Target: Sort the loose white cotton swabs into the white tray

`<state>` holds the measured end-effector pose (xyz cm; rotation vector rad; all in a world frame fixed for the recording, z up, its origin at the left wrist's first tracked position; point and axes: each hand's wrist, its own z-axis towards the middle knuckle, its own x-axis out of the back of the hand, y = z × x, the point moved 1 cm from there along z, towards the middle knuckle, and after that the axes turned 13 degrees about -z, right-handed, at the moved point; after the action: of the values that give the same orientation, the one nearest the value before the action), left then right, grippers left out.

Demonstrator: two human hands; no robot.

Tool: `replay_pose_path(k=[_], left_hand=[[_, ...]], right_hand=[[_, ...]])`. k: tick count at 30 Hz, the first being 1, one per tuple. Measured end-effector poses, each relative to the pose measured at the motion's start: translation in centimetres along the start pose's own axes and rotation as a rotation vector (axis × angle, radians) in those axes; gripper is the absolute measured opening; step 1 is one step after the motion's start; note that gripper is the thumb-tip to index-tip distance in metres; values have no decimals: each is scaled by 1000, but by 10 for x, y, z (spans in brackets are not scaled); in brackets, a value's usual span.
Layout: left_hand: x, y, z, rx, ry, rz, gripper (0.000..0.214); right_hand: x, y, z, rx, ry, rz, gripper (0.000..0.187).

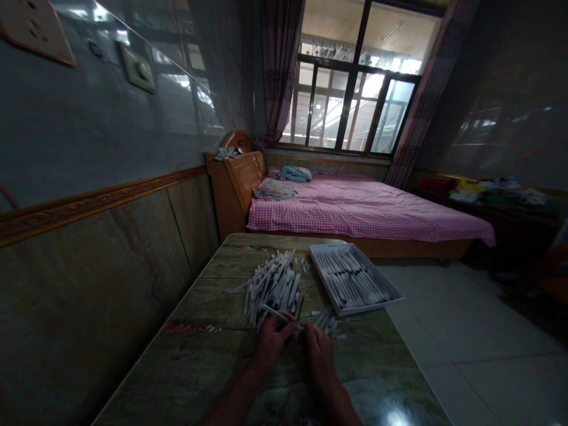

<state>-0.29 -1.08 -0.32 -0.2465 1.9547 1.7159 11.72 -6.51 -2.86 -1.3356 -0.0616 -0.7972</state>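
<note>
My left hand (273, 337) is closed round a slim white pen (276, 313), which slants down toward my other hand. My right hand (318, 346) is pinched at the pen's lower end; what its fingers grip is hidden. Just beyond my left hand lies a loose pile of white pens (279, 278), some with dark parts. Several small pale pieces (326, 321), perhaps caps, are scattered beside my right hand, and a few more small white pieces (305, 264) lie past the pile. To the right, a shallow white box (390, 300) holds pens laid side by side in two rows.
The table (199, 367) has a glossy marbled top. A tiled wall (146, 266) runs along its left. Behind it stands a bed (355, 204) with a pink checked sheet, beneath a window (350, 106). Tiled floor (444, 331) lies to the right.
</note>
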Motion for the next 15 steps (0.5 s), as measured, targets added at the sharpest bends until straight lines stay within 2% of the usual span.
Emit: replay_pose_path(k=[3,7,11,15], left_hand=[[-1,2,1,-1,-8,0,36],[1,-2,2,10,-20,3,38],[3,-4,2,-6,-13,12,40],[1,-1,1,2,-15,7,39]], right_hand=[[1,-5,-1,3,-52,-15,47],[1,-6,-1,-37,-114,-24,55],[1,-4,-1,-58,-97,-8,58],[1,-7,0,-14,-97,-11,55]])
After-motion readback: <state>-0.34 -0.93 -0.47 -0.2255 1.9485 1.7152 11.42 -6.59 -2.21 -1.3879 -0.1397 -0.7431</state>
